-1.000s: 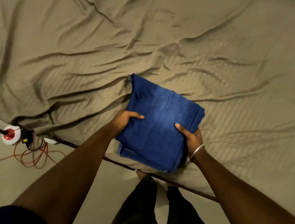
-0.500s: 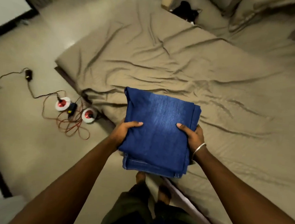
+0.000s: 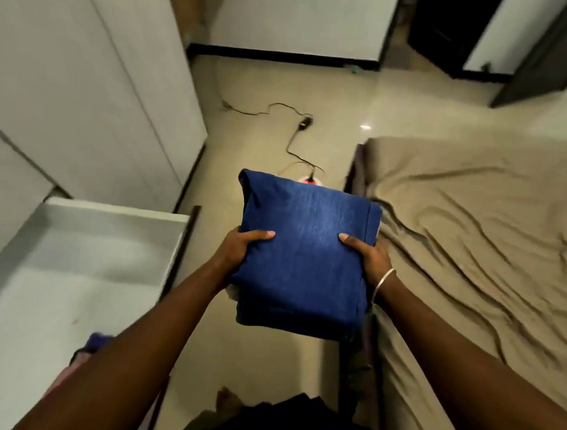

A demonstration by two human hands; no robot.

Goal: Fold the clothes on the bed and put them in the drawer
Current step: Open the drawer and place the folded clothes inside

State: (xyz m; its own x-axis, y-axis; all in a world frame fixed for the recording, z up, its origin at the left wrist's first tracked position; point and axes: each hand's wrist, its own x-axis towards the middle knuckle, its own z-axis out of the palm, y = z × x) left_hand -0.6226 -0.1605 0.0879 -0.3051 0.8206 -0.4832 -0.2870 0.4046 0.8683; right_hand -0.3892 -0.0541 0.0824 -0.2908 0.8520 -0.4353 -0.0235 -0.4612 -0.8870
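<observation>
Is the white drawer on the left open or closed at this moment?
Open. The drawer is pulled out from the white cabinet, its inside visible from above, with some purple cloth lying near its front.

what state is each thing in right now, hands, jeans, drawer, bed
blue jeans: folded, held in the air over the floor
left hand: grips the jeans' left edge
right hand: grips the jeans' right edge
drawer: pulled open, some clothes at its near end
bed: sheet wrinkled
</observation>
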